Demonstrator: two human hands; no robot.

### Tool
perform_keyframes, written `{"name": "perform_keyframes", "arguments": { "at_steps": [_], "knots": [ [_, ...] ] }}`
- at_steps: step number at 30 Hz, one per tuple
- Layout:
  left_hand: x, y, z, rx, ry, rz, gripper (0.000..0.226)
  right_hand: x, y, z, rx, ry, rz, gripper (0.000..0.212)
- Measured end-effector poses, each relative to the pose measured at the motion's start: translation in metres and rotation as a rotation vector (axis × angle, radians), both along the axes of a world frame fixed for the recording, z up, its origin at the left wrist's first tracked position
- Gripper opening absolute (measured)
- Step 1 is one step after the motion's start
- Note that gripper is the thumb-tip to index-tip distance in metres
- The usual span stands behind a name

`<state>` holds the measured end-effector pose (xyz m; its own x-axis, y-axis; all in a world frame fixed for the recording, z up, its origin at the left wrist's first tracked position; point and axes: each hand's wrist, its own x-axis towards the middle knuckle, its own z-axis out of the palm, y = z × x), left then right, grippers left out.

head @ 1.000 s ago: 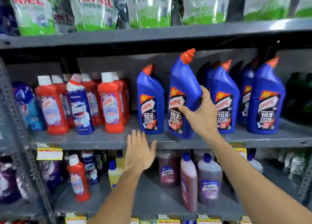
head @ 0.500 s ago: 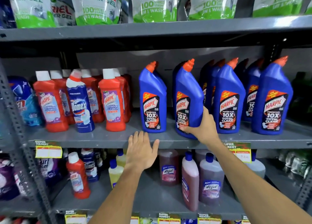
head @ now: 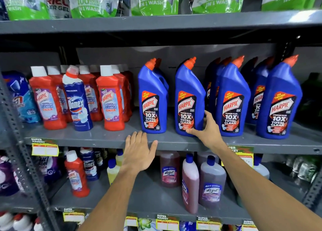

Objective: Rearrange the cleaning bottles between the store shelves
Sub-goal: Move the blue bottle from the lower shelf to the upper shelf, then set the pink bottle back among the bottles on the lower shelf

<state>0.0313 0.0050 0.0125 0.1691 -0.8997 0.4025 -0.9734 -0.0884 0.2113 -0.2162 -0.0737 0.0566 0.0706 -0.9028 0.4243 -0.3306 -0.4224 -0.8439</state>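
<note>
A row of blue Harpic bottles with orange caps stands on the middle shelf point(head: 104, 140). My right hand point(head: 207, 129) grips the lower right side of the second blue Harpic bottle point(head: 188, 98), which stands upright on the shelf. Left of it is another blue Harpic bottle point(head: 152, 98). My left hand point(head: 139, 152) is flat and open, fingers spread, in front of the shelf's front edge, holding nothing. Further blue Harpic bottles point(head: 231, 100) stand to the right.
Red Harpic bathroom cleaner bottles point(head: 109, 98) and a Domex bottle point(head: 76, 100) fill the middle shelf's left part. Lizol bottles point(head: 211, 182) and a red bottle point(head: 75, 176) stand on the shelf below. Green-and-white gel pouches point(head: 94, 2) line the top shelf.
The blue Harpic bottle was tilted and lifted in my right hand; it now stands upright on the shelf. My right hand slid down to the bottle's base. The left hand barely moved.
</note>
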Motion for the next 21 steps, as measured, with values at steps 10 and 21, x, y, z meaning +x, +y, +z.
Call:
{"name": "perform_keyframes", "arguments": {
  "at_steps": [10,21],
  "knots": [
    [-0.001,0.003,0.000,0.006,0.007,0.004,0.072,0.001,0.002,-0.002,-0.033,0.014,-0.009,0.086],
    [-0.002,0.008,-0.024,-0.243,0.015,-0.056,0.075,0.017,0.044,-0.038,-0.239,-0.119,-0.192,0.079]
  ]
}}
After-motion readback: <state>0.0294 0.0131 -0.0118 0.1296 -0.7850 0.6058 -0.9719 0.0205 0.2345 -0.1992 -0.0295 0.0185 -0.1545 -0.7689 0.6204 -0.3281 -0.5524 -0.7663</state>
